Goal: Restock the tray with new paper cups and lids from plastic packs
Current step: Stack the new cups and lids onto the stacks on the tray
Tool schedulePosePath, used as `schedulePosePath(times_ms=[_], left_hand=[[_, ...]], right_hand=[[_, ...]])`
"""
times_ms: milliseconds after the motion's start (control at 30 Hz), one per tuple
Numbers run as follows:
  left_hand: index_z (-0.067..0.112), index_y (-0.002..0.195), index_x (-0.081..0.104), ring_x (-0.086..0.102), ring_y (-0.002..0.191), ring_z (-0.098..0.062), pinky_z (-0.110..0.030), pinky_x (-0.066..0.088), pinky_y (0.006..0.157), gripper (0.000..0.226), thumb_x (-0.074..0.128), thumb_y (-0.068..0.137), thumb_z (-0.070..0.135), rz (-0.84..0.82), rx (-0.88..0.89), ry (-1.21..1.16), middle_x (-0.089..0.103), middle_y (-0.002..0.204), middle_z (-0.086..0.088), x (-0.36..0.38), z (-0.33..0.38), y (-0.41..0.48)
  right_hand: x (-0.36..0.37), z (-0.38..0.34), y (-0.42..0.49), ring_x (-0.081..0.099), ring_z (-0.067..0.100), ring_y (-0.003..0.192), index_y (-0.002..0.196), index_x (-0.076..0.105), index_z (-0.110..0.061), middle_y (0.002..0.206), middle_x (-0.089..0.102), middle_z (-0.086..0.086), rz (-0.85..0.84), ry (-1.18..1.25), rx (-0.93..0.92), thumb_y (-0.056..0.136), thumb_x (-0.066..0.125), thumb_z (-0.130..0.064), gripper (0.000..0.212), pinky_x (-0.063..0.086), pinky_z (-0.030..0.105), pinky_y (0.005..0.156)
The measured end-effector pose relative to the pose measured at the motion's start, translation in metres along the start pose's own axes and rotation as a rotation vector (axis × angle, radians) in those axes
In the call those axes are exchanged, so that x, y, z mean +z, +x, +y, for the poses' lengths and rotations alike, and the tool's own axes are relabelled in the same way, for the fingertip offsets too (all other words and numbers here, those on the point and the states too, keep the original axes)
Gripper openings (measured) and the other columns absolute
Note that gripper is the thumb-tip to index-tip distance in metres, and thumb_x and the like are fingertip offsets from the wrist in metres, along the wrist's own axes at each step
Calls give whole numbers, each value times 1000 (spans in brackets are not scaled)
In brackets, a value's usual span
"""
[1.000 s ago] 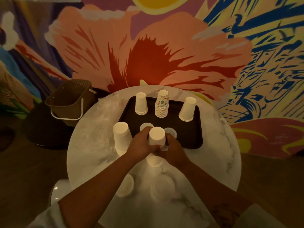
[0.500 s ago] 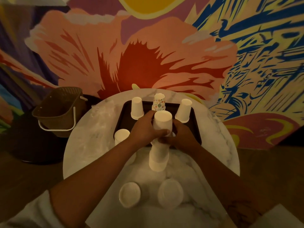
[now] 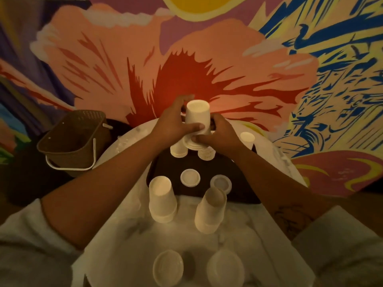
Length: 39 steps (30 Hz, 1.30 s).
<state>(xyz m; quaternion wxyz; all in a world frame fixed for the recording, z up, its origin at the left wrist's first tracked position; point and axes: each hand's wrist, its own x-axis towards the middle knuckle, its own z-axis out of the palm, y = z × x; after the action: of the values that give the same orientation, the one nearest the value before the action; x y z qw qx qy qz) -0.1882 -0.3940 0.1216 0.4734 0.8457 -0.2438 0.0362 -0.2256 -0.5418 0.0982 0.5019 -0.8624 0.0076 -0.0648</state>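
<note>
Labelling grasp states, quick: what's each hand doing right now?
Left hand: grip closed round the inverted stack of white paper cups.
Right hand: grip pinching that stack's lower rims.

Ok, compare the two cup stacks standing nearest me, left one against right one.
The left stack stands straight; the right stack leans toward the tray. The left stack's top faces the camera; the right stack's top turns away. Both are plain white cups, upside down.

Left hand [image 3: 172,123], right hand [image 3: 221,134] around inverted cup stack [image 3: 196,114] — above tray [image 3: 163,168]
</note>
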Motion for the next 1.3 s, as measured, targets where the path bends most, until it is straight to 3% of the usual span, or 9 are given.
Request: schedulePosePath(times_ms=[167,333,467,633,900,1033,1133,1233,1300], left_hand=[[14,127,43,48,111,-12,-6,38,77,58,73,77,14,30,-43,36,49,136,-3,-5,-40,36],[10,121,48,49,117,-17,-15,41,87,52,74,75,11,54,-111,34,52,132,-6,2,-90,67],[10,118,50,48,115,-14,-14,40,87,50,75,74,9,41,-174,11,54,131,-6,17,-121,78],[16,104,51,54,115,-23,-29,47,92,39,74,74,7,45,-261,29,56,125,-5,33,-150,79],[9,107,62,58,108,-26,-26,41,89,24,64,83,7,-63,-347,281,59,122,-11,44,-163,70],[12,112,62,55,109,-25,-27,41,93,27,64,85,14,-116,-310,396,55,125,-10,34,-145,66],[16,114,60,57,104,-22,-29,44,90,30,65,84,17,-120,-250,398,54,127,-7,23,-116,52],[19,115,60,55,101,-13,-24,44,86,30,64,85,18,-157,-165,368,52,129,-3,17,-79,26],[21,118,58,54,104,-10,-27,48,89,34,65,85,19,-191,-133,273,51,130,0,18,-54,1]], right_hand=[[32,18,64,52,19,113,126,41,-8,130,53,8,-12,6,-30,72,77,-17,65,45,31,90],[66,50,110,48,24,123,130,39,-9,135,50,8,-13,17,-5,72,77,-15,70,43,40,102],[87,77,129,50,26,120,125,40,-5,131,52,11,-25,71,58,72,77,-9,64,43,34,96],[106,104,135,48,27,123,126,39,-3,133,50,13,-70,55,130,72,76,-8,66,40,32,96],[110,120,121,45,29,128,136,36,-4,140,45,13,-157,-131,232,79,71,-15,68,38,33,99],[96,107,105,50,29,121,134,39,-4,135,50,14,-236,-264,322,84,66,-23,59,42,32,91],[72,94,83,55,27,115,133,43,-8,130,55,14,-362,-283,312,87,61,-17,50,47,30,90],[39,83,52,55,32,115,132,45,-5,127,55,21,-425,-135,352,91,50,0,42,49,19,74],[18,82,28,58,28,108,124,52,-9,124,57,20,-426,-42,394,92,47,1,34,49,22,74]])
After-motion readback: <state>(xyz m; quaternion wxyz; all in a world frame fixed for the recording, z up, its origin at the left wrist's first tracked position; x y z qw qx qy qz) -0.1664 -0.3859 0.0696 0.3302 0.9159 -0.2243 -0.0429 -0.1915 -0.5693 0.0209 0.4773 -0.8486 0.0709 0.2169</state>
